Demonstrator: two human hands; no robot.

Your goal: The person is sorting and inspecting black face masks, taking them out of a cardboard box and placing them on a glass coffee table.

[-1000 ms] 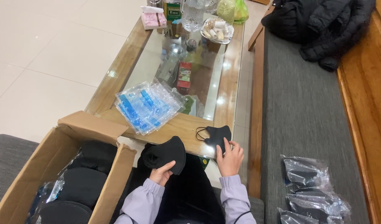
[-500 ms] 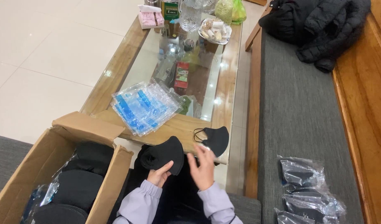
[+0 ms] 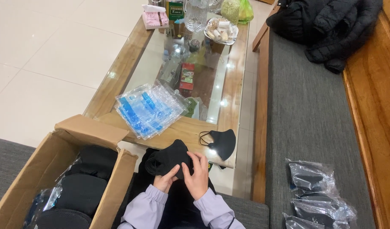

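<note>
My left hand [image 3: 165,180] and my right hand [image 3: 197,174] both grip a stack of black face masks [image 3: 168,157] over my lap, at the near edge of the glass-topped wooden table [image 3: 241,101]. A single black mask [image 3: 222,143] lies alone on the table's near right corner, clear of both hands. A pile of clear plastic sleeves with blue print [image 3: 148,109] rests on the table just beyond the stack.
An open cardboard box [image 3: 42,169] holding black masks stands at my left. Bagged black masks [image 3: 316,193] lie on the grey bench cushion at my right, a black jacket [image 3: 330,25] farther along. Bottles, a glass jug and a snack dish crowd the table's far end.
My right hand let go of the single mask on the table corner and moved left onto the stack that my left hand holds.
</note>
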